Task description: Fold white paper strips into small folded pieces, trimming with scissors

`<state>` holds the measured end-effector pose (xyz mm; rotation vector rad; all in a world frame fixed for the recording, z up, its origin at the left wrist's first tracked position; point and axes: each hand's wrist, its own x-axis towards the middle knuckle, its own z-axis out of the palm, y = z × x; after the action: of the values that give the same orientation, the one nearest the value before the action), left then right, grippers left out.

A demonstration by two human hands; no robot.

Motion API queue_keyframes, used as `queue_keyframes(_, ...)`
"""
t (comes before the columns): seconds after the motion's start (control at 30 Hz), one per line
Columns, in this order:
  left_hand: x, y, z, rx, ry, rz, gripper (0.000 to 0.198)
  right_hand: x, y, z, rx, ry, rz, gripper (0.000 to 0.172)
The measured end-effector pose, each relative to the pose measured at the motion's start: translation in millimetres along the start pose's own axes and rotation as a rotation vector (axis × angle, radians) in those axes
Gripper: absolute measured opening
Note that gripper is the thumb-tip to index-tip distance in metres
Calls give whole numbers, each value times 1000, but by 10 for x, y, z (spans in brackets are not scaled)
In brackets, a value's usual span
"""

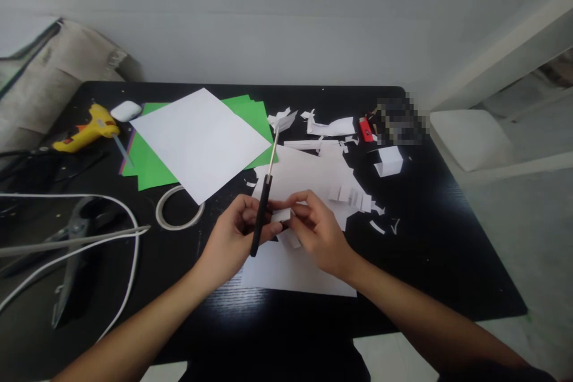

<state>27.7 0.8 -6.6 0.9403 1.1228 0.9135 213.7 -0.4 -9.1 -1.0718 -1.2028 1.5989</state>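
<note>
My left hand is closed on the near edge of a small folded white paper piece. A slim black-handled tool with a thin metal shaft also rests in that hand, its tip pointing away from me; I cannot tell its exact kind. My right hand pinches the other side of the same paper piece, thumb and forefinger together. Fingers hide part of the paper. Beneath both hands lie white paper sheets, and a creased paper strip sits just beyond my right hand.
On the black table are a white sheet over green paper, a tape roll, a yellow glue gun and a white cable. Paper scraps, a red lighter and a folded paper lie at the far right.
</note>
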Motion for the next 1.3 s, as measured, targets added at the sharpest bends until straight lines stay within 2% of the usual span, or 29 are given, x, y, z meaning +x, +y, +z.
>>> queue_keyframes(0.1, 11, 52, 3, -23, 4, -19, 33, -34, 4, 12, -16, -14, -12, 8)
queue_keyframes(0.43, 30, 54, -95, -70, 39, -74, 21, -10, -35, -11, 15, -67, -60, 10)
queue_keyframes(0.63, 41, 44, -124, -69, 72, -87, 28, -7, -76, -20, -31, -92, -40, 17)
queue_keyframes(0.77, 52, 79, -152, -35, 84, -75, 27, 17, -96, -32, 97, -115, 48, 20)
queue_keyframes(0.97, 72, 132, -153, -42, 111, -61, 29, 71, -25, -91, 409, -134, 212, 30)
queue_keyframes(1.13, 69, 143, -145, 32, 124, -29, 29, 78, -26, -111, 329, -125, 250, 30)
queue_keyframes(1.3, 65, 162, -143, 65, 121, -23, 30, 80, -75, -103, 185, -111, 205, 26)
